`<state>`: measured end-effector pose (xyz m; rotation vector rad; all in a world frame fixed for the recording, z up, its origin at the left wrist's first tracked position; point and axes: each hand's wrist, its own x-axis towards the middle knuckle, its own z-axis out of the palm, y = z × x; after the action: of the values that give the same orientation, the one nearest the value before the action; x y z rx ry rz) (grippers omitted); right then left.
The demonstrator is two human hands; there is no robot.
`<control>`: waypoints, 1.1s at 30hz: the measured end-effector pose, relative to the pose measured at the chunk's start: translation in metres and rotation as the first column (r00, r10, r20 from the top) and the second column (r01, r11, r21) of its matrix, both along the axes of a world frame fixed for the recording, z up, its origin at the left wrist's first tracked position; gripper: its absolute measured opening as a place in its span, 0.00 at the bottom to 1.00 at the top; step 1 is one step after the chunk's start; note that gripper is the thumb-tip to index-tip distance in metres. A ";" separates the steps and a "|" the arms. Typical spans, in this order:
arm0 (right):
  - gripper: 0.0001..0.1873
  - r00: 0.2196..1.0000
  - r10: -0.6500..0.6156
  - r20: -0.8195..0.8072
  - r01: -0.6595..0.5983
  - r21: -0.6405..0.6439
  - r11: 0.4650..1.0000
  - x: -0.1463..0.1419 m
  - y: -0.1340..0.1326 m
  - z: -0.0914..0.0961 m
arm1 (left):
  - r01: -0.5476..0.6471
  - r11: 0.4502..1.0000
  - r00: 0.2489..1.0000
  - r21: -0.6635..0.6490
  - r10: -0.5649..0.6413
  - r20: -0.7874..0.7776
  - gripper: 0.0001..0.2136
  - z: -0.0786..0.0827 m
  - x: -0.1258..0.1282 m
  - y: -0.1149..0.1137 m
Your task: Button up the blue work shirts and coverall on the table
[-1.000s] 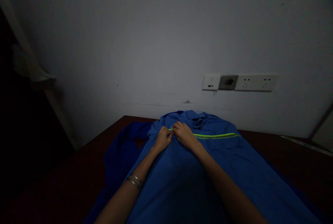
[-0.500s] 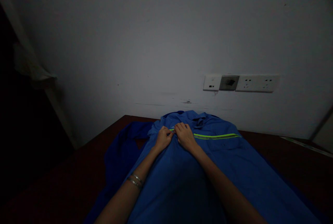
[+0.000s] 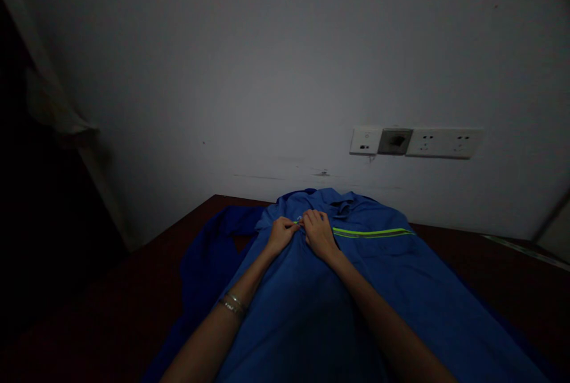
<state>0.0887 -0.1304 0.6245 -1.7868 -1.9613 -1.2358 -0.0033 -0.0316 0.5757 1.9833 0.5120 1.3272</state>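
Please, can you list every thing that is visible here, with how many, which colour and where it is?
blue jacket: one, blue, spread flat over the table, collar towards the wall
reflective stripe: one, yellow-green, across the jacket's chest
table: one, dark brown, against the wall
wall: one, pale grey, behind the table
socket row: one, white with one grey plate, on the wall at right
pale cloth: one, whitish, hanging at far left
bracelets: seemingly two, silver, on the left wrist
left hand: one, pinching the jacket's fabric at the stripe
right hand: one, pinching the fabric right beside it
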 end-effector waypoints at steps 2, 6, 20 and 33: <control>0.07 1.000 -0.006 0.005 0.006 0.002 1.000 -0.001 0.000 0.001 | 0.039 0.998 0.999 -0.049 -0.039 0.005 0.09 0.002 -0.001 0.000; 0.07 1.000 -0.004 0.016 0.004 -0.006 1.000 -0.003 -0.001 0.001 | 0.146 0.966 0.988 -0.212 -0.133 0.074 0.07 0.005 -0.002 -0.001; 0.07 0.958 0.195 -0.212 -0.211 -0.054 0.976 0.008 0.000 0.008 | 0.209 0.965 0.978 -0.157 -0.203 0.056 0.09 0.001 -0.004 0.008; 0.13 0.793 0.417 -0.444 -0.329 0.263 0.907 0.006 -0.010 0.057 | 0.063 0.993 0.998 -0.097 -0.063 -0.001 0.09 -0.003 0.000 0.015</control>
<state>0.0944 -0.1405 0.6815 -1.3569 -1.7285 -0.7018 -0.0036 -0.0166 0.5731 1.9080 0.5018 1.2369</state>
